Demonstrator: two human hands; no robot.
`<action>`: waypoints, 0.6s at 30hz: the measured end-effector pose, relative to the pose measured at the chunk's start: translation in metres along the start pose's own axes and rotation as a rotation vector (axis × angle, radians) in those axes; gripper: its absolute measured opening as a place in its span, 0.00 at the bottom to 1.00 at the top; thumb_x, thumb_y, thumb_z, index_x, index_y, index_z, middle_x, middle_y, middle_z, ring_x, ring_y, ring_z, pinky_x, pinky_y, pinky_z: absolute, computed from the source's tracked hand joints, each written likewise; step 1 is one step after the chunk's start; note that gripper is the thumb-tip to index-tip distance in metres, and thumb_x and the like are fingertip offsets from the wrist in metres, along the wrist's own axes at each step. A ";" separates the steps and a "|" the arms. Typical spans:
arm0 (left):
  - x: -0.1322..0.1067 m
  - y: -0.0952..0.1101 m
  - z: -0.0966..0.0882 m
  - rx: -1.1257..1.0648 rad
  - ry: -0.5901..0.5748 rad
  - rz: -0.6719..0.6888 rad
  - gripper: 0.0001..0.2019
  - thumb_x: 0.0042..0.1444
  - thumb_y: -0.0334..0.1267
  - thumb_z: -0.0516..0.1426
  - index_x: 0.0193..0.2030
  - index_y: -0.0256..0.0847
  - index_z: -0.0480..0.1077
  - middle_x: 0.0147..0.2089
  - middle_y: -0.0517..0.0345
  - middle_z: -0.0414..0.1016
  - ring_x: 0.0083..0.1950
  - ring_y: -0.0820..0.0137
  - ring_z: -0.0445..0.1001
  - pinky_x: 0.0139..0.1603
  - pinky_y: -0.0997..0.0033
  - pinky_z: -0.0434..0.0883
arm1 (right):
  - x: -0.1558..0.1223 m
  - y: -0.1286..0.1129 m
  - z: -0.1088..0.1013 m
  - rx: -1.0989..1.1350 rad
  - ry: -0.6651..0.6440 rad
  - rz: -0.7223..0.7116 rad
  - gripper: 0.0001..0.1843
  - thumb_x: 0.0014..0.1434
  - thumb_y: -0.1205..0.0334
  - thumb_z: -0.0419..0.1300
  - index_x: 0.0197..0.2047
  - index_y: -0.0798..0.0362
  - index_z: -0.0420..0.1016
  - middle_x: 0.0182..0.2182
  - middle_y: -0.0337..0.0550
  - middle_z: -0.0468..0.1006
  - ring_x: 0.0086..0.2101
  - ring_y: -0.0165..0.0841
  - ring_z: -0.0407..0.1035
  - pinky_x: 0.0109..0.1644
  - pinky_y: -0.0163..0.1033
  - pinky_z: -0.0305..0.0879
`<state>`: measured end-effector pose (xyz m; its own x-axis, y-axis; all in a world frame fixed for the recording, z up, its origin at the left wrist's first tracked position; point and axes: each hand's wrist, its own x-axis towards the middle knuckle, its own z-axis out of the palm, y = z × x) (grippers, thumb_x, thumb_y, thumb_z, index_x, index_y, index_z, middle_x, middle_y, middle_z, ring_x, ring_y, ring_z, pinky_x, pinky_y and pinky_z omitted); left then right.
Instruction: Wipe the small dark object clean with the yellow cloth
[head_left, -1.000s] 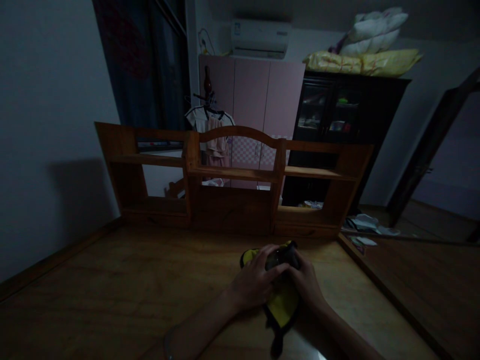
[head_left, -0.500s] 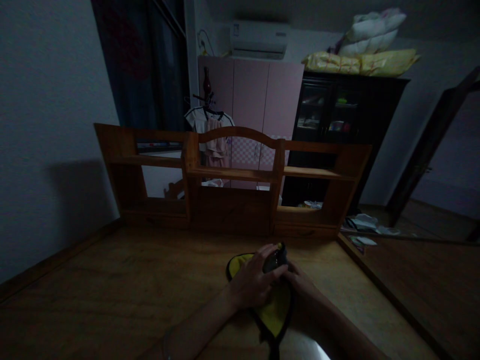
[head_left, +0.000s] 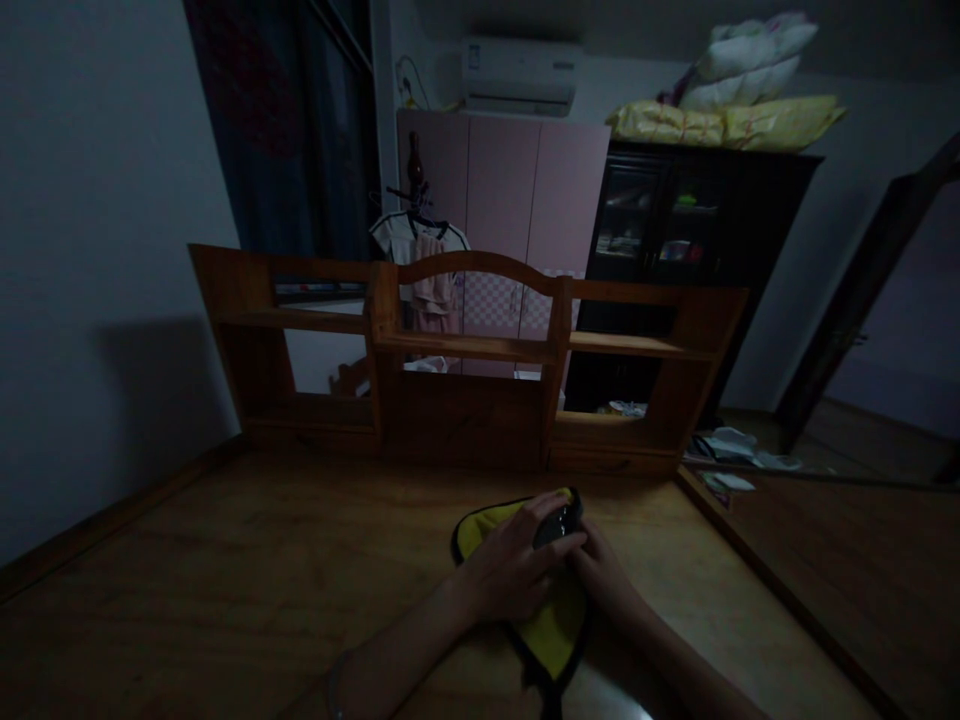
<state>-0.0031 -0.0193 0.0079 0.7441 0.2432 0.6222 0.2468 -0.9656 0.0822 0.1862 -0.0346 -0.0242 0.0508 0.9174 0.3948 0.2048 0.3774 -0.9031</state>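
A yellow cloth with a dark edge (head_left: 551, 630) lies on the wooden desk (head_left: 225, 580), partly under both hands. My left hand (head_left: 510, 572) rests on the cloth with its fingers curled over a small dark object (head_left: 559, 522) at the cloth's far end. My right hand (head_left: 600, 572) sits close beside it on the right, fingers closed against the same dark object and cloth. The room is dim and I cannot make out what the dark object is.
A wooden shelf unit (head_left: 465, 350) stands along the desk's far edge. The desk's right rim (head_left: 750, 560) runs diagonally; papers (head_left: 731, 445) lie on the floor beyond. A pink wardrobe (head_left: 510, 200), a dark cabinet (head_left: 675, 230) and hanging clothes (head_left: 424, 260) stand behind.
Both hands and the cloth shifted slightly left and nearer over the second. The cloth's far end now lies flatter, and the hands stay pressed on the dark object.
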 end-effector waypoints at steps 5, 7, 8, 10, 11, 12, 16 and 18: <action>0.000 -0.001 0.002 -0.005 0.009 -0.039 0.39 0.49 0.24 0.57 0.68 0.43 0.49 0.72 0.45 0.36 0.72 0.55 0.41 0.69 0.50 0.55 | 0.003 -0.004 -0.003 -0.119 -0.031 -0.093 0.15 0.57 0.60 0.58 0.46 0.55 0.76 0.39 0.48 0.80 0.40 0.46 0.73 0.45 0.44 0.69; 0.001 -0.001 0.004 0.000 0.003 -0.061 0.41 0.47 0.24 0.58 0.68 0.42 0.48 0.72 0.44 0.37 0.72 0.55 0.41 0.69 0.50 0.54 | 0.003 -0.008 -0.005 -0.156 -0.025 -0.078 0.15 0.55 0.63 0.58 0.46 0.56 0.76 0.38 0.46 0.81 0.37 0.44 0.73 0.41 0.41 0.69; 0.001 -0.002 0.004 0.000 0.002 -0.071 0.42 0.48 0.25 0.58 0.69 0.42 0.47 0.71 0.44 0.38 0.72 0.55 0.41 0.69 0.51 0.55 | 0.003 -0.010 -0.005 -0.174 -0.014 -0.058 0.15 0.55 0.64 0.58 0.46 0.56 0.76 0.36 0.45 0.81 0.36 0.44 0.73 0.39 0.40 0.68; 0.001 -0.002 0.004 -0.004 0.006 -0.088 0.41 0.50 0.27 0.59 0.69 0.42 0.46 0.71 0.44 0.40 0.72 0.55 0.42 0.69 0.52 0.55 | 0.003 -0.014 -0.006 -0.198 0.017 -0.020 0.14 0.54 0.64 0.59 0.43 0.57 0.77 0.34 0.44 0.81 0.34 0.44 0.73 0.36 0.38 0.67; 0.001 -0.002 0.004 -0.009 0.008 -0.096 0.40 0.51 0.29 0.60 0.69 0.42 0.46 0.71 0.44 0.41 0.72 0.56 0.43 0.69 0.52 0.56 | 0.002 -0.016 -0.006 -0.202 0.028 -0.011 0.13 0.54 0.63 0.60 0.42 0.57 0.78 0.33 0.43 0.81 0.34 0.43 0.73 0.35 0.37 0.67; 0.001 -0.002 0.003 -0.013 0.011 -0.104 0.40 0.52 0.31 0.60 0.69 0.42 0.46 0.70 0.44 0.42 0.72 0.56 0.44 0.69 0.52 0.56 | 0.002 -0.018 -0.006 -0.198 0.033 -0.011 0.12 0.55 0.62 0.60 0.41 0.57 0.78 0.32 0.43 0.81 0.34 0.43 0.72 0.34 0.37 0.66; 0.000 -0.001 0.003 -0.014 0.023 -0.159 0.40 0.56 0.39 0.61 0.70 0.41 0.44 0.69 0.44 0.45 0.70 0.56 0.49 0.67 0.53 0.59 | 0.001 -0.016 -0.006 -0.180 0.022 -0.032 0.14 0.61 0.55 0.58 0.36 0.57 0.78 0.30 0.42 0.80 0.31 0.42 0.72 0.31 0.35 0.64; 0.000 0.000 0.003 -0.018 0.040 -0.189 0.40 0.56 0.40 0.61 0.70 0.42 0.45 0.69 0.44 0.46 0.70 0.55 0.51 0.66 0.53 0.61 | 0.002 -0.011 -0.008 -0.198 0.030 -0.023 0.19 0.63 0.51 0.57 0.31 0.58 0.78 0.26 0.42 0.78 0.29 0.41 0.71 0.29 0.34 0.62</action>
<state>-0.0017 -0.0189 0.0055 0.6600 0.4168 0.6250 0.3686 -0.9046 0.2140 0.1915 -0.0380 -0.0122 0.0720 0.9036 0.4222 0.3940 0.3631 -0.8443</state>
